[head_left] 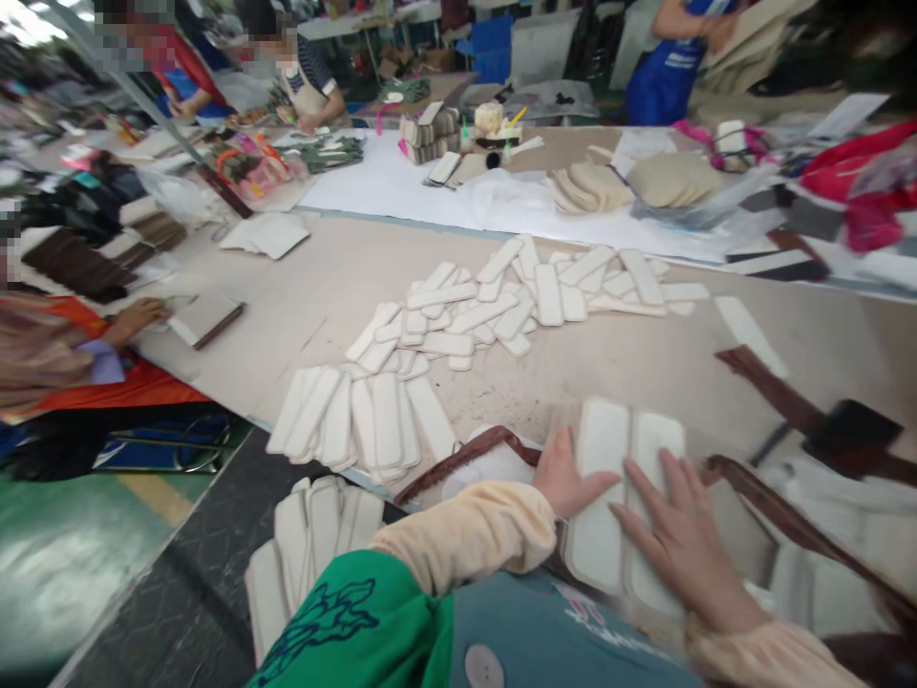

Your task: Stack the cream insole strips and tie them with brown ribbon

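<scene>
Hands, left [569, 478] and right [677, 535], lie flat, unclenched, on two white pads [620, 497]; aligned edges between them matter.

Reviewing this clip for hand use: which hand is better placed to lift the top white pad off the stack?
Probably the left hand: its thumb and fingers sit at the edge of the white pads, ready to pinch. The right hand lies flat on top, pressing them down.

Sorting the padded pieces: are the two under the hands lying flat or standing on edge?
Flat. The two white pads lie side by side, broad faces up; the left hand and right hand press on them.
</scene>
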Tool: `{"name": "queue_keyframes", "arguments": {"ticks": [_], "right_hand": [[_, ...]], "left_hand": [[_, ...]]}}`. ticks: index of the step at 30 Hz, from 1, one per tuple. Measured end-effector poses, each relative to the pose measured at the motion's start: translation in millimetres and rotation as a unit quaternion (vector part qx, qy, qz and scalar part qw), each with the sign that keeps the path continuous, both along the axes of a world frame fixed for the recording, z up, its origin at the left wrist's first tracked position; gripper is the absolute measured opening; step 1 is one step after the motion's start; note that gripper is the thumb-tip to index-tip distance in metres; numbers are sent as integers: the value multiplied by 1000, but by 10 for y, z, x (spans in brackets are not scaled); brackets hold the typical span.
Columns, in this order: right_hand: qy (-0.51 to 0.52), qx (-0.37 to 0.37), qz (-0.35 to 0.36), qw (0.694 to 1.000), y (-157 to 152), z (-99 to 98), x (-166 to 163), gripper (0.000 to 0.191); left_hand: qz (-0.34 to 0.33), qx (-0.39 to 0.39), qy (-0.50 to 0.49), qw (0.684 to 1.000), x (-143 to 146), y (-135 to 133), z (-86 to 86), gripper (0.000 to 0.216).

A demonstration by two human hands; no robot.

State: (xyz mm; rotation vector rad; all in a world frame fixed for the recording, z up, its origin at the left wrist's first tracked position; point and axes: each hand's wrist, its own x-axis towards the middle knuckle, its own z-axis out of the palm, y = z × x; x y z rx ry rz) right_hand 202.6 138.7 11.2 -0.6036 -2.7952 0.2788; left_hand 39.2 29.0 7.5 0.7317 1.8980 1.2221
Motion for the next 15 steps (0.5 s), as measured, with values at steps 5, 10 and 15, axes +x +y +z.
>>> {"name": "queue_keyframes", "arguments": {"ticks": [5, 10, 15], "right_hand": [[18, 1, 20, 1000, 47, -65, -27, 62], [-5, 20, 15, 1000, 15, -17, -40, 61], [-44, 35, -23, 998, -34, 54, -16, 64]], "left_hand": [[1, -11, 0, 1000, 7, 23, -47, 110], [14, 2, 8, 1000, 36, 47, -136, 108], [9, 6, -3, 1000, 3, 51, -152, 108]]}}
